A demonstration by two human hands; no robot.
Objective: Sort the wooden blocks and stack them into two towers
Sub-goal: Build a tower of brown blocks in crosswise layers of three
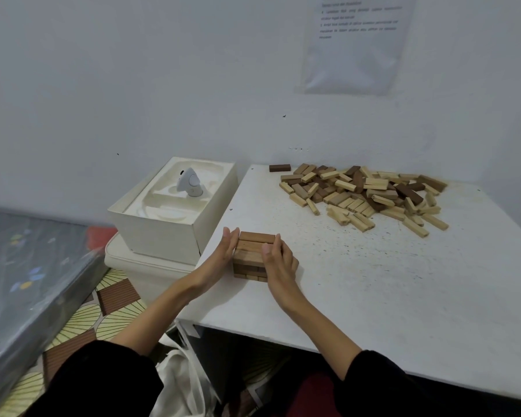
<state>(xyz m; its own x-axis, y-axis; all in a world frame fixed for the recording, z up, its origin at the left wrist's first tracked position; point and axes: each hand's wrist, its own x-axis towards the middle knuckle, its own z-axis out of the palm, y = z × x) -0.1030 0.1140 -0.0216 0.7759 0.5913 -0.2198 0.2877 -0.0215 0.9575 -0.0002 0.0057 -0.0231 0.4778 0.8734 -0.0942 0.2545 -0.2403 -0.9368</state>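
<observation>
Wooden block tower, low, brown, crosswise layers

Head-worn camera looks forward and down, close over the table.

Setting: a room in a home, with one corner serving as my work spot; not a lab or a shop.

Evidence:
- mattress in glossy plastic wrap at my left
- patterned floor covering, fan shapes and brown squares
- bare white wall, scuffed in places
- white table with a chipped, speckled top, set against that wall
- printed sheet on the wall above it, text too blurred to read
- beside the table, an open white box holding a small grey device, resting on a lidded plastic bin
- wooden blocks heaped at the table's far side
</observation>
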